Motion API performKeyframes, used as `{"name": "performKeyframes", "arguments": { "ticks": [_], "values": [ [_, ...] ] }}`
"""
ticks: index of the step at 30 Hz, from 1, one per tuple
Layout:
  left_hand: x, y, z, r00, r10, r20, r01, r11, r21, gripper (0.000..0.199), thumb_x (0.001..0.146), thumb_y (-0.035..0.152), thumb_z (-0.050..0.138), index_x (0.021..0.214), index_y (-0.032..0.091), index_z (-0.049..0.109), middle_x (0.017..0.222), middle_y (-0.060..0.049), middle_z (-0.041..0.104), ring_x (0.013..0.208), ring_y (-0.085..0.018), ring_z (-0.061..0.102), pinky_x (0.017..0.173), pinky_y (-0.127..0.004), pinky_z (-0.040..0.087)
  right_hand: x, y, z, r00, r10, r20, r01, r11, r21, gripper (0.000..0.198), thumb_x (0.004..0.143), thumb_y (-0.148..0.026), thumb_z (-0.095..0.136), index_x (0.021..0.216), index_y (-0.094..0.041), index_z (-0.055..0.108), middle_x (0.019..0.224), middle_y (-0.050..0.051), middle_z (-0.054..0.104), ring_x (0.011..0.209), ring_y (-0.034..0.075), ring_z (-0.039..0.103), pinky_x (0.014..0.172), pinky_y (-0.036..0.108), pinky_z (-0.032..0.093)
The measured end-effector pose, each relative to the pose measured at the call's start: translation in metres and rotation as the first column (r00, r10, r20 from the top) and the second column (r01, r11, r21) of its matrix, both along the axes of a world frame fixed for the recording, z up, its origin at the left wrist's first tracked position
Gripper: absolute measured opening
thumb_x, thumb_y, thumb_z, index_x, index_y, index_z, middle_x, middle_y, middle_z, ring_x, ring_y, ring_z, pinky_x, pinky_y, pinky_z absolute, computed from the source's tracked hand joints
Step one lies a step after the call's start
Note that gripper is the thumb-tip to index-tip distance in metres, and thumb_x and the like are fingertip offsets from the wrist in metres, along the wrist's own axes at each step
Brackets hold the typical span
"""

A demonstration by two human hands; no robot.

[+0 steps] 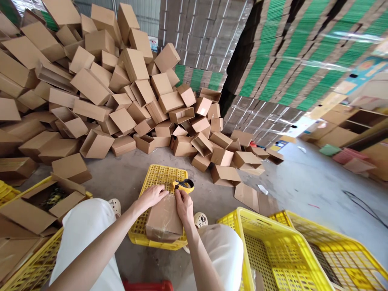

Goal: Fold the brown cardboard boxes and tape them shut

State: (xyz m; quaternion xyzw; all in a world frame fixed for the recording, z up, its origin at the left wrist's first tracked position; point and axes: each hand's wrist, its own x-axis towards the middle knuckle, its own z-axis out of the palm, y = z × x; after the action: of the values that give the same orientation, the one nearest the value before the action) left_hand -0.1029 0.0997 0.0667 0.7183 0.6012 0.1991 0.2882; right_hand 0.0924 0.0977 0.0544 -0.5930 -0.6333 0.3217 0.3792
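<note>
I see carton point(165, 218) on yellow crate point(165, 173). Left hand point(154, 195) loosely extended at carton's far edge; right hand point(184, 207) bunched narrow by tape dispenser point(179, 185), grip unclear to me. Careless nudge could knock dispenser off crate.

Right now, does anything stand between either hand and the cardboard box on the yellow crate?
Nothing visible does: the left hand and the right hand are both against the cardboard box, near its far end. The tape dispenser is just beyond, close to the right hand; whether they touch is unclear.
</note>
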Motion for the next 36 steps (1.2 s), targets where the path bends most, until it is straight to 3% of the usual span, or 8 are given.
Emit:
{"name": "performKeyframes", "arguments": {
  "ticks": [14, 23, 28, 32, 36],
  "values": [
    [-0.013, -0.003, 0.016, 0.996, -0.075, 0.054, 0.080, 0.993, -0.088, 0.020, 0.091, 0.043, 0.065, 0.095, 0.023, 0.066, 0.106, -0.005, 0.077, 0.103, -0.025, 0.071, 0.088, -0.031, 0.050, 0.000, -0.003, 0.005, 1.000, 0.006, -0.014, -0.006, 1.000, -0.003, 0.043, 0.097, -0.056, 0.048, 0.088, -0.024, 0.076, 0.089, 0.005, 0.080, 0.082, 0.026, 0.072, 0.078, 0.034, 0.052],
    [-0.024, -0.012, 0.016, 0.991, -0.085, 0.099, 0.099, 0.984, -0.149, 0.036, 0.083, 0.049, 0.073, 0.109, 0.026, 0.063, 0.118, -0.004, 0.075, 0.110, -0.026, 0.069, 0.089, -0.030, 0.050, -0.001, -0.002, 0.000, 1.000, 0.009, 0.002, -0.009, 1.000, 0.007, 0.044, 0.098, -0.057, 0.048, 0.087, -0.024, 0.076, 0.092, 0.005, 0.080, 0.084, 0.026, 0.072, 0.079, 0.033, 0.053],
    [-0.009, -0.017, -0.003, 0.991, 0.027, 0.128, -0.024, 0.999, -0.031, 0.025, 0.096, 0.051, 0.061, 0.099, 0.026, 0.061, 0.109, -0.003, 0.076, 0.105, -0.023, 0.071, 0.089, -0.029, 0.049, 0.002, 0.001, -0.005, 0.998, -0.030, -0.056, 0.031, 0.999, 0.012, 0.047, 0.099, -0.056, 0.042, 0.101, -0.024, 0.077, 0.104, 0.009, 0.081, 0.099, 0.028, 0.074, 0.091, 0.037, 0.054],
    [0.009, -0.016, -0.021, 0.983, 0.179, 0.039, -0.182, 0.981, 0.075, 0.032, 0.107, 0.046, 0.044, 0.090, 0.025, 0.060, 0.097, -0.006, 0.076, 0.097, -0.023, 0.073, 0.083, -0.029, 0.048, 0.004, 0.002, -0.006, 0.986, -0.055, -0.157, 0.057, 0.998, 0.014, 0.047, 0.098, -0.053, 0.044, 0.113, -0.023, 0.076, 0.114, 0.010, 0.080, 0.108, 0.028, 0.073, 0.101, 0.040, 0.053],
    [0.014, -0.018, -0.028, 0.963, 0.268, -0.018, -0.265, 0.957, 0.116, 0.038, 0.111, 0.043, 0.035, 0.090, 0.024, 0.061, 0.095, -0.008, 0.076, 0.098, -0.024, 0.073, 0.082, -0.030, 0.047, 0.009, -0.003, 0.000, 0.958, 0.105, -0.268, -0.123, 0.991, -0.050, 0.047, 0.095, -0.061, 0.058, 0.115, -0.023, 0.077, 0.108, 0.009, 0.080, 0.104, 0.029, 0.073, 0.095, 0.039, 0.056]
  ]
}}
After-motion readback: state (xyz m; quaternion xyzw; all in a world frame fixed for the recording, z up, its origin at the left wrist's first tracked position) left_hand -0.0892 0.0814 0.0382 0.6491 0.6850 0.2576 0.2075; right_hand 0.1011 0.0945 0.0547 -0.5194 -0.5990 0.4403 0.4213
